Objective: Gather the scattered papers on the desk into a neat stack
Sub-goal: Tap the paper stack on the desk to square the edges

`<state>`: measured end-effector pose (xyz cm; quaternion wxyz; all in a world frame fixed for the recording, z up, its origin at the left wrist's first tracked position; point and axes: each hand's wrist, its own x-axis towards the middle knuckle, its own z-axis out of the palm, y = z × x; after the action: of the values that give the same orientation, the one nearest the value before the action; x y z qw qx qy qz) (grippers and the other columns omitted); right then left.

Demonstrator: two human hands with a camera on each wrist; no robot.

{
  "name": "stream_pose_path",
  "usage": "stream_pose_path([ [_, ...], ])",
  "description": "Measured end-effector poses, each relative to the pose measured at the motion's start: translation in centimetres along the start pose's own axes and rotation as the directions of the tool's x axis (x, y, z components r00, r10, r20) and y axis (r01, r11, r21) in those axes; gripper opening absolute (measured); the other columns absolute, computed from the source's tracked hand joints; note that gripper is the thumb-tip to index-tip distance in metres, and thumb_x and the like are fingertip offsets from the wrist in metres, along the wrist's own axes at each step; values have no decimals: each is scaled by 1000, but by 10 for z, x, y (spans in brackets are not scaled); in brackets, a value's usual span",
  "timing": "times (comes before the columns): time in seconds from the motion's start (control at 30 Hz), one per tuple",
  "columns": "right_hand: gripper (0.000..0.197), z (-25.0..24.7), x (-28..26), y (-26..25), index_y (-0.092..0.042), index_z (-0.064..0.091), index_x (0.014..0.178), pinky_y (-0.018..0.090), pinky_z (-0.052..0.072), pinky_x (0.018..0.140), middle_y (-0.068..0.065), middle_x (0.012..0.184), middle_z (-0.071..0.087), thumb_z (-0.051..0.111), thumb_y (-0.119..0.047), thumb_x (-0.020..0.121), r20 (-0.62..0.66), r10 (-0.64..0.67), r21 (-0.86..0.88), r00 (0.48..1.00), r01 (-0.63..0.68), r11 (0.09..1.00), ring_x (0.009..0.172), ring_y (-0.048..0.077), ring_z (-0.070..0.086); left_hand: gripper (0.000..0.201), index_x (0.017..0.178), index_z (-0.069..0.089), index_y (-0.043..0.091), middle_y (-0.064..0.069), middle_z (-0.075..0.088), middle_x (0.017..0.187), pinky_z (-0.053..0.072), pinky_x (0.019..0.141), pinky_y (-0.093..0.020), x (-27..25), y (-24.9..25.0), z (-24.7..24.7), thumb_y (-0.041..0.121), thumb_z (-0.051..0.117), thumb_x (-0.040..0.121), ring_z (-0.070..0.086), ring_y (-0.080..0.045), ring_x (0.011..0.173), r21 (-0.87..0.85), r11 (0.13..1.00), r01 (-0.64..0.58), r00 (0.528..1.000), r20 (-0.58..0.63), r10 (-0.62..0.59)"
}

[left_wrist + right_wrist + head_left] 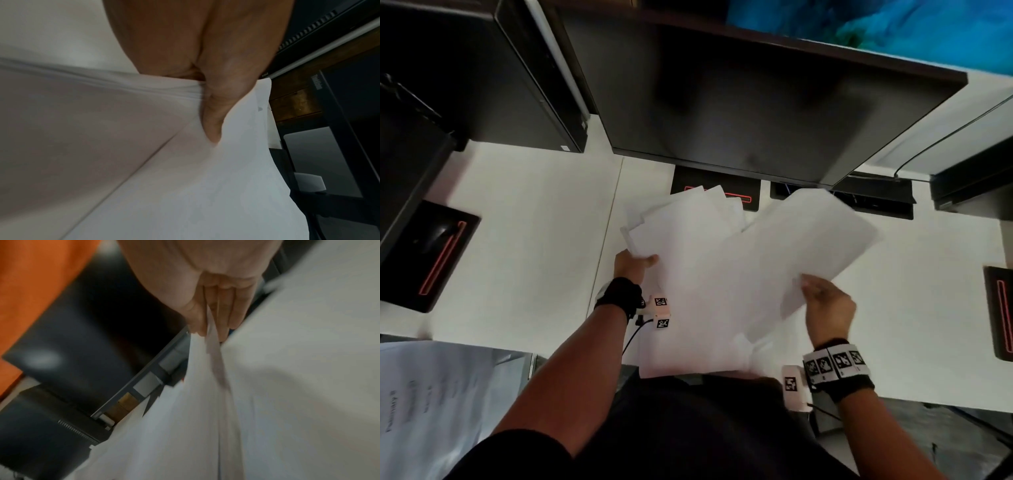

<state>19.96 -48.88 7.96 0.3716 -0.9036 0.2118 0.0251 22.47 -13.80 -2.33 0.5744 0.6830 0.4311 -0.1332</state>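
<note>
Several white papers lie fanned and overlapping above the white desk, in front of the monitor. My left hand grips the left edge of this bundle, thumb on top; in the left wrist view the thumb presses into the sheets. My right hand pinches the near edge of a separate sheaf of sheets tilted up to the right. The right wrist view shows those sheets held between my thumb and fingers. All the pages look blank and blurred.
A large dark monitor stands just behind the papers, its base partly covered by them. Dark pads with red stripes lie at the far left and far right. A printed sheet lies lower left, off the desk.
</note>
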Motion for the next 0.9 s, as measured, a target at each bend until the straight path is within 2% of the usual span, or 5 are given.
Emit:
stream_pose_path([
  [0.3, 38, -122, 2, -80, -15, 66, 97, 25, 51, 78, -2, 90, 70, 59, 18, 79, 153, -524, -171, 838, 544, 821, 80, 13, 67, 22, 102, 66, 4, 0, 65, 79, 42, 51, -15, 0, 8, -3, -5, 71, 83, 62, -21, 80, 124, 991, -57, 997, 49, 51],
  [0.5, 28, -113, 19, -109, -20, 61, 103, 20, 38, 61, 1, 73, 58, 62, 3, 87, 145, -509, -46, 849, 519, 853, 59, 10, 47, 13, 95, 64, 6, -3, 65, 80, 45, 56, -20, -2, 7, 0, 4, 71, 86, 61, -24, 85, 129, 990, -55, 998, 24, 52],
  [0.73, 41, 45, 62, -43, -35, 59, 93, 32, 54, 77, 2, 84, 70, 53, 4, 82, 403, -283, -75, 870, 340, 937, 76, 17, 67, 92, 105, 68, 19, -3, 64, 114, 45, 98, -38, 8, -8, -5, 98, 43, 64, 63, -20, 100, -229, 958, 169, 983, 112, -147],
  [0.8, 36, 78, 62, -30, -31, 61, 95, 32, 54, 80, 7, 96, 72, 50, 1, 83, 444, -193, -128, 875, 275, 953, 89, 29, 68, 103, 126, 66, 18, 1, 65, 126, 42, 108, -41, 5, -10, -6, 97, 49, 62, 62, -20, 115, -264, 948, 176, 979, 146, -141],
  [0.9, 36, 110, 53, -24, -31, 61, 102, 28, 51, 79, 7, 104, 70, 50, -2, 84, 535, -104, -162, 839, 223, 961, 93, 29, 67, 55, 110, 71, 7, -9, 75, 99, 57, 81, -33, -7, -3, -3, 51, 79, 79, 71, -28, 92, -130, 990, 44, 994, 102, -31],
])
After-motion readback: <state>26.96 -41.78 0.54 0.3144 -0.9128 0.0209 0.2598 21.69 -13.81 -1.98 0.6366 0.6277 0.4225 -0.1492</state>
